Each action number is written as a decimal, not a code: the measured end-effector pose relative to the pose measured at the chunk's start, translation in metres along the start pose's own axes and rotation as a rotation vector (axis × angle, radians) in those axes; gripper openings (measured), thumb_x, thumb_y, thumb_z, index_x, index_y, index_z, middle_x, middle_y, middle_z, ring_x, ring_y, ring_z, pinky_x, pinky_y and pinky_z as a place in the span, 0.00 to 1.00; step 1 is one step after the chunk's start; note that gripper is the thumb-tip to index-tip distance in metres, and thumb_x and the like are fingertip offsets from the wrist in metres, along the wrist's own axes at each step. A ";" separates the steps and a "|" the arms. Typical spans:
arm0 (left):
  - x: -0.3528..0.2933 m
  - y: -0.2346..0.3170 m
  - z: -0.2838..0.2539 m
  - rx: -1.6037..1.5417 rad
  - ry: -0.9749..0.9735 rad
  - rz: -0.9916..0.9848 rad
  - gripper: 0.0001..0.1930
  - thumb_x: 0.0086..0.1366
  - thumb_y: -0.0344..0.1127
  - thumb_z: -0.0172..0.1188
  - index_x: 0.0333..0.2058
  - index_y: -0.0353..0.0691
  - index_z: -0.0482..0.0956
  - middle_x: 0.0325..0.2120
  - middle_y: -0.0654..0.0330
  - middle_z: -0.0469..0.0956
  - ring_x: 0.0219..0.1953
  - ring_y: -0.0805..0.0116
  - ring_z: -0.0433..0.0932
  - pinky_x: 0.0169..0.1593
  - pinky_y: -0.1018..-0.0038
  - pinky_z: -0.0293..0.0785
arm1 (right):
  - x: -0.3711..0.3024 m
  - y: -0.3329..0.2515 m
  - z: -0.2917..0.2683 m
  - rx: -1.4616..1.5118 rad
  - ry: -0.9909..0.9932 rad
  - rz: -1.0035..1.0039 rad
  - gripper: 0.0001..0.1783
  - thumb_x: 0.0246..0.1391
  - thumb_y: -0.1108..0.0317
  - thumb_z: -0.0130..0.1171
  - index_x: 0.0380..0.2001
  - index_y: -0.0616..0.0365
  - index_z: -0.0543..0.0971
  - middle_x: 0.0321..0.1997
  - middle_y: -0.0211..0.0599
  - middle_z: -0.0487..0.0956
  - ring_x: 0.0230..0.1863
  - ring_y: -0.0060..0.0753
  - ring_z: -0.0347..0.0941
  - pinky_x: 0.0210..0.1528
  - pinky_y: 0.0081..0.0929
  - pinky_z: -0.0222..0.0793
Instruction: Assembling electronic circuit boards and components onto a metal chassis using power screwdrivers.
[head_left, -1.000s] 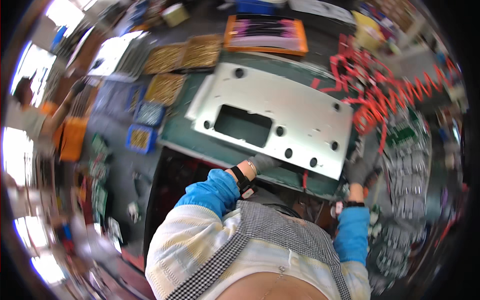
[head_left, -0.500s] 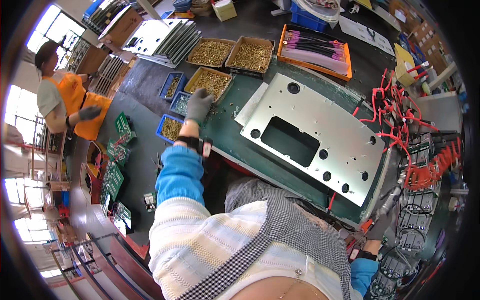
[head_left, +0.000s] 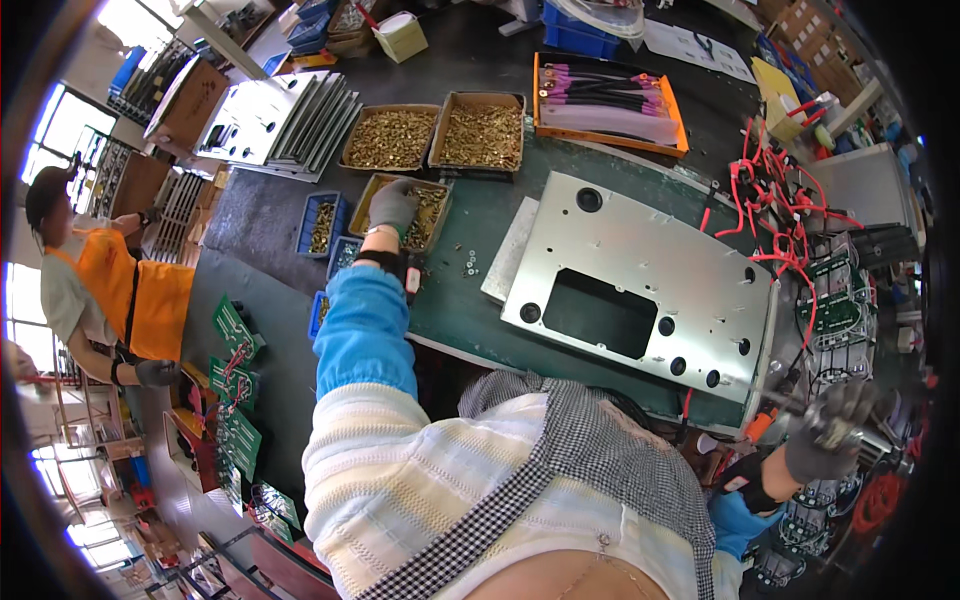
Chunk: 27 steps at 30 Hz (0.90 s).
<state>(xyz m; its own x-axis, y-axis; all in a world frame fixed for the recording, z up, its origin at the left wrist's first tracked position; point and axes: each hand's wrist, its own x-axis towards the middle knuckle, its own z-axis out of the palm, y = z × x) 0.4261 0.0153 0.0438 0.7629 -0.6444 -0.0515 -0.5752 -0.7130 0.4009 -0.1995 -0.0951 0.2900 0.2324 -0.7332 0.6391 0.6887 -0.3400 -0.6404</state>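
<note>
My left hand (head_left: 393, 207), in a grey glove, reaches into a yellow box (head_left: 432, 240) of small brass-coloured fasteners. Its fingertips are hidden among the pieces, so I cannot tell whether they pinch any. At the right, my gloved right hand (head_left: 835, 430) is wrapped round a silver power screwdriver (head_left: 872, 440), somewhat blurred and off the table's right side. Between the hands a flat silver metal panel (head_left: 610, 225) lies on the green work mat, with a rectangular cutout and several round black-ringed holes.
Two boxes of brass parts (head_left: 390, 138) stand behind the yellow one, blue bins (head_left: 322, 224) beside it. Stacked panels (head_left: 270, 120) lie far left, an orange tray (head_left: 610, 140) of cables at the back. Red cables (head_left: 770, 200) tangle at right. A co-worker in an orange apron (head_left: 160, 300) stands left.
My left hand has moved from beside the small blue bins into the yellow box. My right hand has risen outward to the right with the screwdriver. The whole view has shifted slightly.
</note>
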 end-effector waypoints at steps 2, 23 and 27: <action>0.000 -0.019 0.002 -0.135 0.025 -0.035 0.15 0.52 0.41 0.60 0.41 0.51 0.80 0.38 0.53 0.79 0.43 0.53 0.77 0.48 0.66 0.72 | -0.008 0.014 0.015 -0.008 -0.039 0.055 0.30 0.44 0.67 0.60 0.51 0.61 0.61 0.28 0.27 0.55 0.30 0.25 0.51 0.32 0.23 0.52; -0.024 -0.029 -0.033 -1.905 -0.112 -0.370 0.10 0.65 0.27 0.50 0.45 0.34 0.72 0.29 0.60 0.75 0.19 0.80 0.67 0.19 0.86 0.63 | -0.007 0.062 0.064 -0.217 0.059 -0.051 0.26 0.45 0.66 0.63 0.48 0.55 0.66 0.30 0.28 0.57 0.31 0.26 0.53 0.32 0.24 0.52; -0.068 0.057 -0.049 -2.396 -0.844 -0.161 0.11 0.67 0.29 0.48 0.47 0.35 0.69 0.33 0.61 0.73 0.22 0.81 0.63 0.22 0.88 0.63 | -0.001 0.063 0.053 -0.056 0.135 -0.141 0.27 0.47 0.62 0.62 0.51 0.58 0.67 0.44 0.35 0.68 0.39 0.32 0.62 0.43 0.33 0.63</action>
<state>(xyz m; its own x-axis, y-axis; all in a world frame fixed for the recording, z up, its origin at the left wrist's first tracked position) 0.3557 0.0323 0.1153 0.2094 -0.9731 -0.0962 0.9673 0.1918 0.1657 -0.1199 -0.0841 0.2718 0.0401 -0.7471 0.6636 0.6680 -0.4739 -0.5738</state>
